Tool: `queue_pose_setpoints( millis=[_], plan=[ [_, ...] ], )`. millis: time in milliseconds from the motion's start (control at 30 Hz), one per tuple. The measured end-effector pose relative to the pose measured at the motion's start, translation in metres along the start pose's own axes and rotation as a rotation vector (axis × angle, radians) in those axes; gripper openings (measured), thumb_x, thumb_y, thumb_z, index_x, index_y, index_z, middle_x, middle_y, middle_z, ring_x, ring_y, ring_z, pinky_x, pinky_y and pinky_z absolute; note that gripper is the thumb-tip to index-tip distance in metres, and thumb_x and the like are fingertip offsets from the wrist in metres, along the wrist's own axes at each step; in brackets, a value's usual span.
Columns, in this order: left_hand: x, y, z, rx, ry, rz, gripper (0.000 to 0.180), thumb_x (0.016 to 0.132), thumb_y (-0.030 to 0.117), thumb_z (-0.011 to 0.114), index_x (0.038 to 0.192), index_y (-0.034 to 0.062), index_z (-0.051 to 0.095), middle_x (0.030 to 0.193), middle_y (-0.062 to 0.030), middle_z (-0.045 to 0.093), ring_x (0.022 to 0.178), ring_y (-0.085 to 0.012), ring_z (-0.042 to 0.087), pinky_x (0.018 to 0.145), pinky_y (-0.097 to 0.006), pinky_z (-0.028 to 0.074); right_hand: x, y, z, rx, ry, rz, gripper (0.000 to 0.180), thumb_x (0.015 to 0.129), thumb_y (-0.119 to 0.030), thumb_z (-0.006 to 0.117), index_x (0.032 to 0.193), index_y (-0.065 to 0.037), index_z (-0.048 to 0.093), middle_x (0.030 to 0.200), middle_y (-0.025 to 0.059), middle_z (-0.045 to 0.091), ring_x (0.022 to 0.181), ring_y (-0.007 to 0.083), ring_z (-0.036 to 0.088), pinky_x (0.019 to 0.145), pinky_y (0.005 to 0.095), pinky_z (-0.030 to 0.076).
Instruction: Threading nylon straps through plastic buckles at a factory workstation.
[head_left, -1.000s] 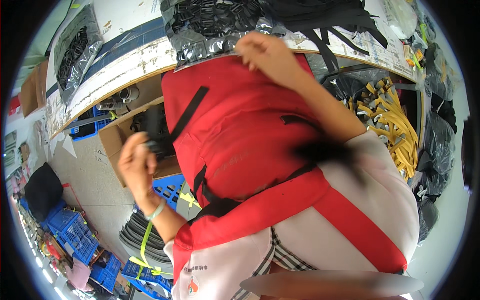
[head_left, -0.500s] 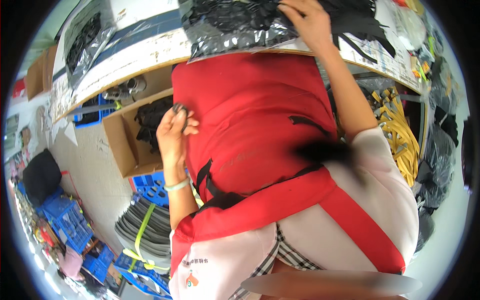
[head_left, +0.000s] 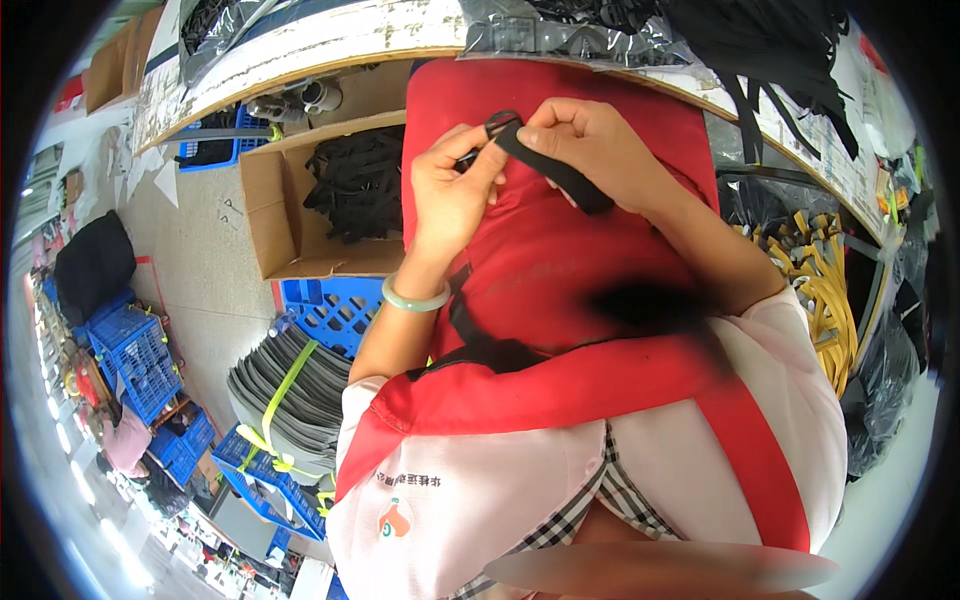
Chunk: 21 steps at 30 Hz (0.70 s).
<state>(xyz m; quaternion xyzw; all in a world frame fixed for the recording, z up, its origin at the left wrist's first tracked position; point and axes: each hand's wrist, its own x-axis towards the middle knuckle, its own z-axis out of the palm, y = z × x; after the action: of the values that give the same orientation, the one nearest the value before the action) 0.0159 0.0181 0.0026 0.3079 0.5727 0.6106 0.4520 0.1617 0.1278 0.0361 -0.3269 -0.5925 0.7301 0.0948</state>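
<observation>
Over my red apron [head_left: 560,270], both hands meet on a short black strap [head_left: 555,172] with a small black buckle [head_left: 500,124] at its upper end. My left hand [head_left: 452,188], with a pale green bangle on the wrist, pinches the buckle end. My right hand [head_left: 590,145] grips the strap just beside it, and the strap's free end hangs down to the right over the apron.
An open cardboard box [head_left: 270,210] of black straps stands on the floor to my left. Blue crates [head_left: 330,310] and a bundle of grey strips [head_left: 290,390] lie below it. The worktable edge [head_left: 300,50] carries clear bags of black parts [head_left: 570,35]. Yellow straps [head_left: 830,300] hang at right.
My left hand came up from the cardboard box to the apron. My right hand came down from the bags on the table, and both now hold the black strap together.
</observation>
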Motion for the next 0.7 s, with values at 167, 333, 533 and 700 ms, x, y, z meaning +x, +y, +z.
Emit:
queue_pose_setpoints(
  millis=[167,333,533,700],
  plan=[
    [-0.001,-0.008,0.000,0.297,0.033,0.209,0.018,0.081,-0.002,0.068,0.098,-0.0004,0.069,0.069,-0.0015,0.053,0.063,-0.0069,0.047,0.054,-0.023,0.038,0.003,0.004,0.008,0.241,0.031,0.097,0.020,0.093,-0.024,0.060,0.088,-0.005,0.060,0.062,0.0004,0.055,0.047,0.0063,0.050,0.042,0.0196,0.040],
    [0.003,-0.005,0.007,0.451,0.108,0.390,0.016,0.080,-0.001,0.068,0.096,0.0002,0.069,0.068,-0.0052,0.054,0.059,-0.0114,0.049,0.053,-0.025,0.040,0.004,0.012,0.010,0.560,0.040,0.086,0.018,0.091,-0.021,0.062,0.087,-0.003,0.060,0.068,0.0042,0.059,0.051,0.0094,0.053,0.046,0.0219,0.043],
    [0.005,-0.006,0.006,0.581,0.091,0.454,0.012,0.080,0.002,0.070,0.091,0.0005,0.069,0.069,-0.0097,0.057,0.058,-0.0189,0.054,0.054,-0.028,0.043,0.013,0.022,0.006,0.444,0.042,0.004,0.022,0.092,-0.024,0.063,0.094,-0.002,0.058,0.070,0.0046,0.060,0.053,0.0096,0.055,0.048,0.0225,0.045],
    [0.003,-0.009,0.002,0.575,0.089,0.425,0.012,0.079,0.001,0.069,0.092,-0.0001,0.068,0.072,-0.0109,0.058,0.060,-0.0203,0.056,0.054,-0.029,0.044,0.019,0.032,0.003,0.294,0.064,-0.028,0.028,0.093,-0.027,0.061,0.104,-0.002,0.058,0.074,0.0049,0.061,0.056,0.0097,0.057,0.051,0.0221,0.048]
  ],
)
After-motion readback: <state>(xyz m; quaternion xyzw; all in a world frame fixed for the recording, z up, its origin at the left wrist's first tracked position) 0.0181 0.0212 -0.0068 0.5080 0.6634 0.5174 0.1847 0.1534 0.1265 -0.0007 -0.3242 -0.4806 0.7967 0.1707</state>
